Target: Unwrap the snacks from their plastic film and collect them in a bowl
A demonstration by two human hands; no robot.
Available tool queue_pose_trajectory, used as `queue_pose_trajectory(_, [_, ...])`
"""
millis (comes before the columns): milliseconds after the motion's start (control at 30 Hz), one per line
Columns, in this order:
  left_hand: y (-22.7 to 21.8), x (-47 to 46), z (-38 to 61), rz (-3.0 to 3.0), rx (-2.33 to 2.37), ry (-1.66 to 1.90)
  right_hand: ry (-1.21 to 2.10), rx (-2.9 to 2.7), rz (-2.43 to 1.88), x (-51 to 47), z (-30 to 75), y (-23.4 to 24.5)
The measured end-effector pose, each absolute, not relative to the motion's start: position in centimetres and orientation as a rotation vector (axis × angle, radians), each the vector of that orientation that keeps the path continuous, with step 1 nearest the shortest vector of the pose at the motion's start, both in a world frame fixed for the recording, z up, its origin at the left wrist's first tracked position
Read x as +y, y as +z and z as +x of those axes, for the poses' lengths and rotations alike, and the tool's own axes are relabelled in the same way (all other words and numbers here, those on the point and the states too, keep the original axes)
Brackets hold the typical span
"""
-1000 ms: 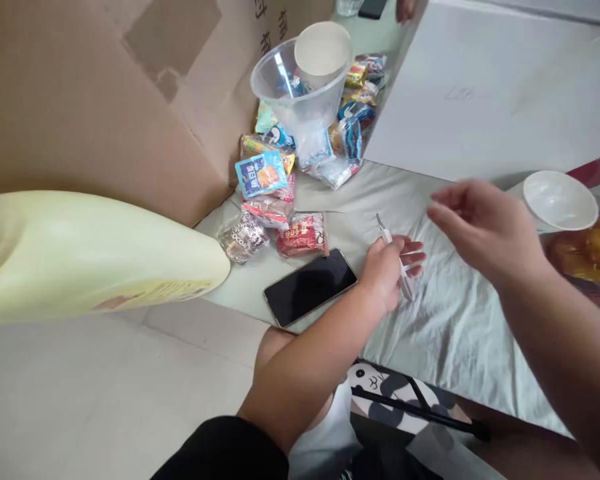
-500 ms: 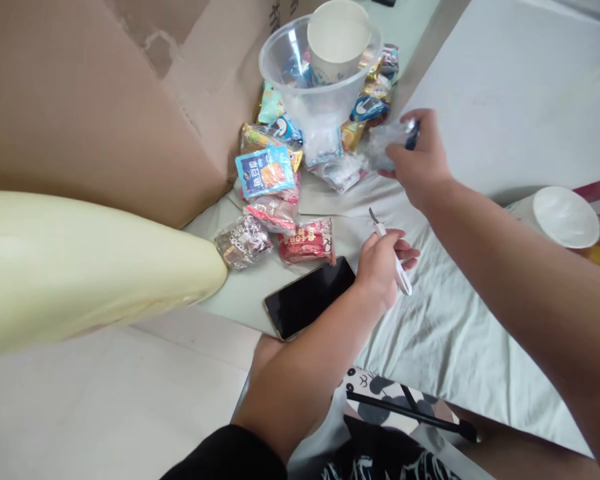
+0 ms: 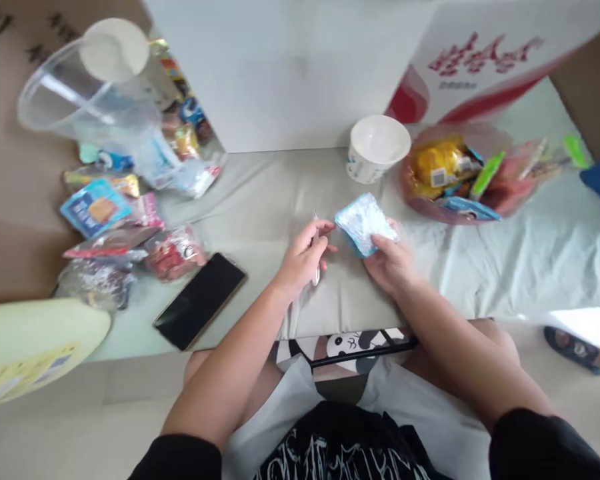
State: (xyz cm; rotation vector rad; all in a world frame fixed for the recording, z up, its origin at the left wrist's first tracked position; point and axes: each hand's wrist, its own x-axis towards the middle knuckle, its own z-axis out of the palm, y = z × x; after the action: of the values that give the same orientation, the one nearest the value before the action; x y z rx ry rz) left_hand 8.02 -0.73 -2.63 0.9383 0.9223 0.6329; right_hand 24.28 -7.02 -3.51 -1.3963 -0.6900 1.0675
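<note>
My left hand [image 3: 304, 257] is closed round a small white-handled tool [image 3: 317, 267] with a thin metal tip, held just above the pale green cloth [image 3: 260, 200]. My right hand [image 3: 387, 260] grips a small blue and silvery snack packet [image 3: 363, 221] by its lower edge. The fingertips of my left hand touch the packet's left corner. Both hands are in the middle of the view, close together.
A black phone [image 3: 199, 300] lies left of my left hand. Several snack packets [image 3: 110, 227] and a clear plastic bowl [image 3: 75, 100] holding a paper cup sit at the left. A white paper cup [image 3: 377, 147] and a pink bag of snacks [image 3: 460, 177] stand right. A white box [image 3: 290, 67] rises behind.
My right hand took a packet from the pile by the bowl and brought it back to the middle. My left hand moved up to it. The view swung to the right.
</note>
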Motion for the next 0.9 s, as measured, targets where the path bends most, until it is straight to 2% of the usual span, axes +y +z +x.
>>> queue_pose_trajectory(100, [-2.8, -2.0, 9.2, 0.962, 0.85, 0.523, 1.042, -0.843, -1.453, -7.6, 24.4, -3.2])
queue_pose_trajectory(233, [-2.6, -2.7, 9.8, 0.882, 1.019, 0.651, 1.099, -1.136, -1.315, -9.0, 25.4, -2.3])
queue_pose_trajectory(367, [-1.7, -1.9, 9.3, 0.723, 0.843, 0.542, 1.152, -1.063, -1.321, -9.9, 25.7, -2.1])
queue_pose_trajectory(567, [-2.8, -1.3, 8.0, 0.744, 0.645, 0.331, 1.611, -0.917, -1.049, -9.1, 24.0, -2.7])
queue_pose_trajectory(767, [-3.2, -0.8, 7.1, 0.903, 0.561, 0.285, 1.445, -0.75, -1.117, -8.4, 23.3, -3.5])
queue_pose_trajectory(900, [-2.7, 0.6, 6.4, 0.923, 0.737, 0.513, 1.191, -0.619, -1.116, -7.5, 24.4, -3.3])
